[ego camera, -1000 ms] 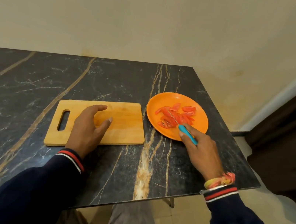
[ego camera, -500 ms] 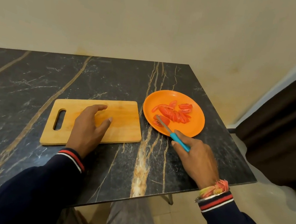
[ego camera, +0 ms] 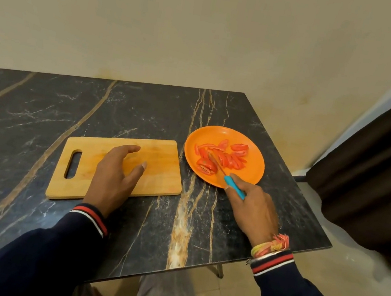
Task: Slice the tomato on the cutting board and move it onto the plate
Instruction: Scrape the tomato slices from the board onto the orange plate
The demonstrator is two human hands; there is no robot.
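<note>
Navy sleeves (ego camera: 44, 252) with red-and-white cuffs are seen nearest, brought in from 6 o'clock over a dark, marble-patterned desk (ego camera: 41, 110). Coloured threads (ego camera: 271, 244) are worn at the right wrist. The left grip (ego camera: 114, 176) is rested on the near part of the wooden cutting board (ego camera: 161, 165), its fingers relaxed and spread, with nothing held. At 3 o'clock from it, the right grip (ego camera: 252, 208) is clenched round the blue handle of a knife (ego camera: 233, 190). The blade is pointed toward 11 o'clock and is laid in among the tomato slices (ego camera: 223, 158). These slices are heaped on the orange plate (ego camera: 255, 167), from its centre toward its near-left part. The plate is set just beside the board's right edge, at 2 o'clock from it and not touching. Farther off, a beige wall (ego camera: 207, 34) is seen at 12 o'clock and a dark curtain (ego camera: 378, 164) at 3 o'clock.
</note>
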